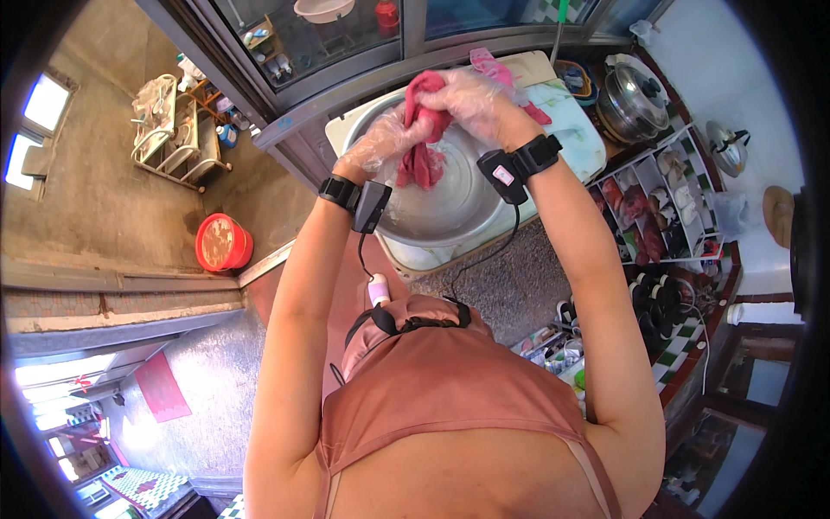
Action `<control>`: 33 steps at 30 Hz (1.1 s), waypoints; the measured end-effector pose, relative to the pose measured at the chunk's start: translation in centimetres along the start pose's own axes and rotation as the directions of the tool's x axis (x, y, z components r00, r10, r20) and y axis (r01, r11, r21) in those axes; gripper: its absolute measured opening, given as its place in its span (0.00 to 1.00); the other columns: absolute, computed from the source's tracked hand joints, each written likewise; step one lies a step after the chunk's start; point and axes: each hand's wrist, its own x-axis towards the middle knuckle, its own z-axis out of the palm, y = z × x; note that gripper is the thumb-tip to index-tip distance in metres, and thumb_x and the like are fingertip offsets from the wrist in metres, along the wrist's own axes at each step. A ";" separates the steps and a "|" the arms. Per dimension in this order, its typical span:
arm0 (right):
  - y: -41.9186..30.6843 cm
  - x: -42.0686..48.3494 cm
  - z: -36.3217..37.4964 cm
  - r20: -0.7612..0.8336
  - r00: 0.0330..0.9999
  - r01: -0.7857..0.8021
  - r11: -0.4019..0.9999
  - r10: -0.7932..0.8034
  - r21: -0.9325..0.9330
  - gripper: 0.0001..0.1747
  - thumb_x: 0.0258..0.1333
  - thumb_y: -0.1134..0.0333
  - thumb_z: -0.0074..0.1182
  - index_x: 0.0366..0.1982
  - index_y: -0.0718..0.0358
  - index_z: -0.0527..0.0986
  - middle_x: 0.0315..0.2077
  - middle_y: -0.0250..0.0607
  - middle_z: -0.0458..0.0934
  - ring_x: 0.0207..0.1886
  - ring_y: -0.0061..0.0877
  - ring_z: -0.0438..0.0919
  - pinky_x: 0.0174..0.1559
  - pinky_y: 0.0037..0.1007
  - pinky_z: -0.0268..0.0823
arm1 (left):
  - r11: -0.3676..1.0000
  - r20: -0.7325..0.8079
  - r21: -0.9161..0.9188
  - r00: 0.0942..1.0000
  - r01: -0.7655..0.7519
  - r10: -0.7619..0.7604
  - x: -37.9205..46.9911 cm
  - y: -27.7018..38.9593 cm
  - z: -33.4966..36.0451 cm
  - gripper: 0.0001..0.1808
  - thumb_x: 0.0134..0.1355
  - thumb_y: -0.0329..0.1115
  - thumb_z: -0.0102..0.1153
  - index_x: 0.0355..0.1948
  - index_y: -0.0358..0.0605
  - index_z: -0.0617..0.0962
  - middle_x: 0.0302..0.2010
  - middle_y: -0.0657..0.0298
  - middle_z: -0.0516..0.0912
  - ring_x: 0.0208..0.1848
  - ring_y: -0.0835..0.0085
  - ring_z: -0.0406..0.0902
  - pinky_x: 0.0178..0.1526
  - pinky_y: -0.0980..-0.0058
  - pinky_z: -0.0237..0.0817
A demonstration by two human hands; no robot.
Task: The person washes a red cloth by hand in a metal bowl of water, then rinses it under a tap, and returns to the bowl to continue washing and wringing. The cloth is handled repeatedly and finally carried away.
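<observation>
A wet-looking red cloth [421,165] is bunched between my hands over a round metal basin [476,194]. My left hand [386,139], in a clear plastic glove, grips the cloth from the left side. From the right, my right hand [470,104], gloved the same way, holds its upper folds. The cloth's lower end hangs down into the basin, where there seems to be shallow water. Beneath the basin is a light table [574,133] with a marble-like pattern. Behind my right hand a pink patterned cloth [493,67] lies at the table's back edge, partly hidden.
Window frames [415,48] run close behind the table. To the right stand a lidded steel pot [635,100] and a white rack [697,224] of shoes. A red bucket [224,243] and a wheeled cart [175,139] are on the left. Cables [496,243] hang from both wrist devices.
</observation>
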 end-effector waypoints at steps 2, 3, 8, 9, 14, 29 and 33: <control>-1.8 -0.4 -0.3 -0.080 0.995 0.067 0.997 -0.064 0.035 0.14 0.65 0.68 0.60 0.50 0.64 0.79 0.42 0.33 0.83 0.45 0.22 0.80 0.55 0.29 0.71 | 0.979 0.060 0.204 0.998 -0.019 0.007 0.2 -1.0 0.1 0.21 0.64 0.42 0.69 0.52 0.43 0.80 0.48 0.65 0.83 0.48 0.78 0.78 0.54 0.73 0.70; -2.4 -0.6 -0.4 -0.096 0.988 0.124 0.991 -0.119 0.054 0.14 0.65 0.67 0.60 0.50 0.64 0.79 0.42 0.33 0.83 0.45 0.22 0.81 0.54 0.29 0.72 | 0.954 0.090 0.298 0.996 -0.032 0.006 0.4 -1.5 0.0 0.19 0.64 0.41 0.69 0.51 0.43 0.81 0.48 0.65 0.84 0.47 0.78 0.78 0.53 0.74 0.71; -1.5 -0.7 -3.8 -0.253 0.954 0.173 0.985 -0.162 0.021 0.10 0.62 0.65 0.64 0.40 0.64 0.82 0.35 0.36 0.84 0.38 0.22 0.80 0.47 0.29 0.72 | 0.825 -0.109 0.480 0.954 0.297 -0.280 0.8 -4.1 -0.2 0.11 0.60 0.35 0.70 0.39 0.40 0.82 0.30 0.64 0.85 0.30 0.75 0.78 0.35 0.73 0.68; -0.3 -0.7 -4.5 -0.295 0.955 0.073 0.993 -0.042 0.096 0.09 0.63 0.65 0.63 0.39 0.63 0.82 0.35 0.35 0.84 0.38 0.23 0.80 0.46 0.30 0.72 | 0.813 -0.144 0.499 0.954 0.299 -0.263 0.9 -4.4 -0.4 0.10 0.60 0.33 0.69 0.39 0.39 0.82 0.30 0.64 0.85 0.30 0.74 0.79 0.35 0.73 0.69; 9.0 -2.4 -4.8 -0.263 0.921 -0.176 0.908 0.288 0.379 0.09 0.69 0.63 0.57 0.44 0.58 0.80 0.37 0.37 0.85 0.38 0.29 0.83 0.43 0.40 0.76 | 0.961 -0.135 0.131 0.965 0.243 -0.225 1.5 -4.4 -1.3 0.08 0.60 0.26 0.66 0.39 0.35 0.82 0.33 0.59 0.86 0.33 0.70 0.83 0.39 0.71 0.74; 14.1 -2.8 -0.6 0.149 0.942 -0.261 0.377 0.301 0.889 0.39 0.68 0.38 0.48 0.63 0.66 0.67 0.56 0.55 0.75 0.58 0.46 0.77 0.61 0.55 0.70 | 0.845 0.139 0.534 0.984 0.021 -0.112 -0.6 2.0 1.9 0.28 0.49 0.33 0.81 0.51 0.39 0.83 0.47 0.62 0.85 0.49 0.73 0.80 0.54 0.75 0.71; 14.9 -1.9 -0.1 0.137 0.904 -0.301 0.374 0.406 0.877 0.35 0.64 0.40 0.56 0.58 0.62 0.71 0.50 0.47 0.79 0.56 0.38 0.79 0.56 0.49 0.75 | 0.923 0.095 0.271 0.947 0.273 -0.308 -0.4 0.4 0.5 0.28 0.57 0.35 0.76 0.56 0.37 0.79 0.50 0.61 0.84 0.51 0.71 0.80 0.59 0.71 0.71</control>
